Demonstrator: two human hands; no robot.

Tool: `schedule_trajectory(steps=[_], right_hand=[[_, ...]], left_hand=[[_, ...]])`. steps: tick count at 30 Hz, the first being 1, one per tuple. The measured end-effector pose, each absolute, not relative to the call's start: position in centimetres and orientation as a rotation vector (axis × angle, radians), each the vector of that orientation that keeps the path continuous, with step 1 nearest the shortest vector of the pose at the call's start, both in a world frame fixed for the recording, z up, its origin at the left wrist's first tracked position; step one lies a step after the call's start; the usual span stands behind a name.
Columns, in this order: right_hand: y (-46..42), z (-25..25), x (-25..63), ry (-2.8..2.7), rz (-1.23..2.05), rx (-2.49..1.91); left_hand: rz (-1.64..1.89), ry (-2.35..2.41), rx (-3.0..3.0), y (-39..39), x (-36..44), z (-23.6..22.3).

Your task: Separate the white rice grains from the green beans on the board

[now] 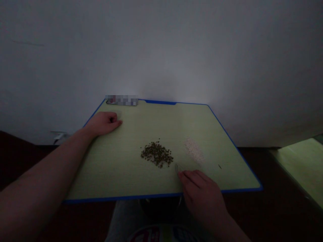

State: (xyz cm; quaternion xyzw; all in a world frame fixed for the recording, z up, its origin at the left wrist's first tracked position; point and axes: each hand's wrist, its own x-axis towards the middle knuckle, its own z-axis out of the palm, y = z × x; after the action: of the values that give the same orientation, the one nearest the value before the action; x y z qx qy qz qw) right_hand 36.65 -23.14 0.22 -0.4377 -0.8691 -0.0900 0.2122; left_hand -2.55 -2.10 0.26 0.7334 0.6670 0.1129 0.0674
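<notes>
My right hand (202, 188) rests at the near edge of a pale yellow-green board. Its fingers pinch thin tweezers (178, 166), whose tips point toward a loose pile of dark brown-green beans or seeds (156, 154). Right of that pile lies a spread of small whitish grains (193, 150). My left hand (104, 123) lies on the left side of the board in a loose fist, thumb pointing right, with nothing visible in it. Neither pile is touched by a hand.
The board (161, 124) has a blue rim. A blurred-out flat item (123, 100) lies at its far left corner. A small dark sliver (219, 166) sits toward the right. Behind is a grey wall (161, 50); a dark round container (160, 205) shows below the near edge.
</notes>
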Motion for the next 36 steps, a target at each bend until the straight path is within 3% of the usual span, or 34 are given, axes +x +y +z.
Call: schedule_trajectory(steps=[24,36], right_hand=[[-20.7,-0.1,38.2,-2.27,-0.453,-1.343],[-19.5,0.2,36.8,-2.269,0.009,-1.167]], left_hand=[[0.329,1.967,2.233,-2.4,-2.5,0.7],[0.322,1.961,2.223,-2.4,-2.6,0.5]])
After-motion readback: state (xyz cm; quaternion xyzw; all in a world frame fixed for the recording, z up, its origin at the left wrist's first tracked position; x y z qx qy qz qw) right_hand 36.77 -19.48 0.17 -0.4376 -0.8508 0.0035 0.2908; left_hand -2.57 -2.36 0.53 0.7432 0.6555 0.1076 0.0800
